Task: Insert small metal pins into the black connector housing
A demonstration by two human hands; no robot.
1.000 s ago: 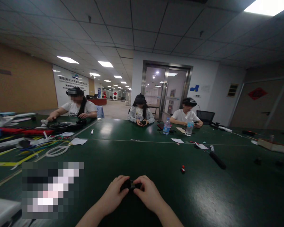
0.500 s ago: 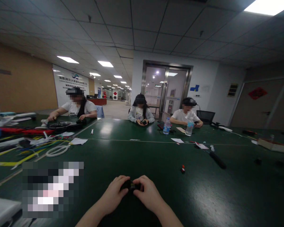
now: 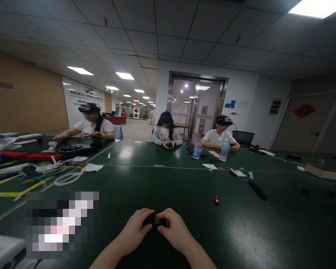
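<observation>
Between my two hands, low in the middle of the view, is a small dark object whose kind I cannot make out. My left hand is closed round its left end, thumb and fingers pressed to it. From the other side my right hand pinches its right end. The fingers cover much of the object, which is held just over or on the green table. A small red and black item lies to the right, apart from both hands.
A dark-handled tool lies right of centre. Two water bottles stand farther back. Cables, a white coiled cord and papers spread over the left. A blurred-out patch hides something at near left. Several people sit across the table.
My hands keep their hold on the dark object and have barely shifted. Across the table, the person at left has moved their hands slightly, and the middle person has turned the thing they hold.
</observation>
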